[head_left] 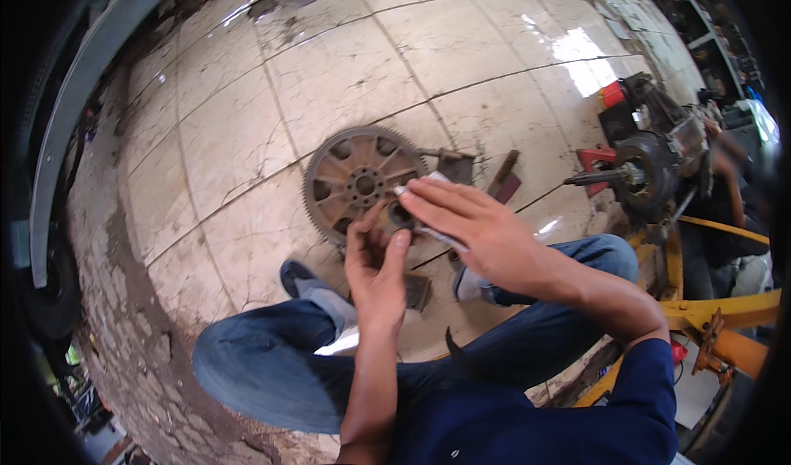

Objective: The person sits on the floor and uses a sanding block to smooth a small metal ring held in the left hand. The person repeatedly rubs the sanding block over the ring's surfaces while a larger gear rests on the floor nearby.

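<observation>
While the left hand (377, 271) cups a small ring-shaped metal part (393, 221) from below, fingers and thumb closed on its rim, the right hand (486, 230) lies flat across the top. Its fingers run straight and close together, and a thin white sheet (445, 238) peeks out from under it; the thumb's hidden, so I can't tell whether that sheet is gripped. That cradle underneath seems to hold the part steady against the palm above. And look, it's all happening between bent legs (268, 362), spread wide, which gives both arms room. Just beyond, a toothed flywheel (334, 206) lies flat on the tiled floor (239, 127), presumably stable on its broad face, with a dark metal plate (456, 168) beside it.
</observation>
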Demonstrator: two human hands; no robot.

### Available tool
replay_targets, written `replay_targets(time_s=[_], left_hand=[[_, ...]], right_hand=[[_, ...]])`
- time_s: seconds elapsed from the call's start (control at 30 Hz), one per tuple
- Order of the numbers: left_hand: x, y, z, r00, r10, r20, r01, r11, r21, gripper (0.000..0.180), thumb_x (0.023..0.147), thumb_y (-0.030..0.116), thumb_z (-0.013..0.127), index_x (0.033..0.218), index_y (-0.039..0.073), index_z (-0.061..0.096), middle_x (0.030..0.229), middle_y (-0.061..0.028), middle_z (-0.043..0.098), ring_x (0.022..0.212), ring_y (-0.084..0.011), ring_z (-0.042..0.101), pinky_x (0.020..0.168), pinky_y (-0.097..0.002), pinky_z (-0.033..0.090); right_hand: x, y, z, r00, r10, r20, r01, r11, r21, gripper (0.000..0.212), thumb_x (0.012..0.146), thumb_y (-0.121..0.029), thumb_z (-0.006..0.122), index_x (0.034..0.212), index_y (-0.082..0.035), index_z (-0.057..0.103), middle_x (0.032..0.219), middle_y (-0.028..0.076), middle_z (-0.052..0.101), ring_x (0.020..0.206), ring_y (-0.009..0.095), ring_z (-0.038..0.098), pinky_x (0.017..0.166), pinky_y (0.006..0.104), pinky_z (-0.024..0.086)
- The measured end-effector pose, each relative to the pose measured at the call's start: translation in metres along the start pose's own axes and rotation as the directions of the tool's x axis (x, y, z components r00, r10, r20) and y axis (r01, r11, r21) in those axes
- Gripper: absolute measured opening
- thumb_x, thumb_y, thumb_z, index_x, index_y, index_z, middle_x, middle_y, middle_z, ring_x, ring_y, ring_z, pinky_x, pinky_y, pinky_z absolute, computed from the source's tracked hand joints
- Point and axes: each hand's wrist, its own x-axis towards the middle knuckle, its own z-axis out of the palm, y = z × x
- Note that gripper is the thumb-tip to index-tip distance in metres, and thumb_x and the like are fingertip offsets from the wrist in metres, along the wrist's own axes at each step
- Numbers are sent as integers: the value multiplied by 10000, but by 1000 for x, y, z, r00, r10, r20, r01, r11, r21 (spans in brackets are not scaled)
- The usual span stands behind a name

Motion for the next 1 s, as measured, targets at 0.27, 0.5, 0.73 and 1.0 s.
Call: replay_targets(time_s=[0.27,0.5,0.73,1.0], left_hand=[[-4,-8,5,1000,15,-27,-13,998,57,335,960,47,581,1281,-29,517,924,-9,513,878,-114,556,809,-281,493],[1,-14,-4,998,-24,-58,15,988,-153,274,1000,136,570,1240,19,512,1211,-99,596,1043,-170,600,890,-320,509],[-2,-11,-8,999,-17,-37,14,997,-82,323,1003,106,553,1299,0,480,1281,-108,543,1122,-176,565,932,-332,493],[-2,-12,0,999,4,34,-4,1000,-20,420,964,47,573,1358,-8,440,1377,-136,462,1250,-227,492,1056,-375,429]], right_hand=[[-3,11,11,999,-40,-6,40,999,-26,632,847,-28,563,1457,-35,403,1465,167,460,1376,332,414,1133,411,343],[-7,7,21,999,-32,16,33,998,-60,682,848,-58,548,1503,-93,360,1508,127,418,1382,311,413,1126,397,363],[-5,9,14,1000,-16,16,16,1000,15,742,809,-7,587,1506,-120,360,1507,126,416,1388,312,404,1141,400,355],[-3,16,16,998,-34,-50,41,988,146,681,859,10,569,1498,-121,374,1492,125,428,1370,306,422,1136,389,373]])
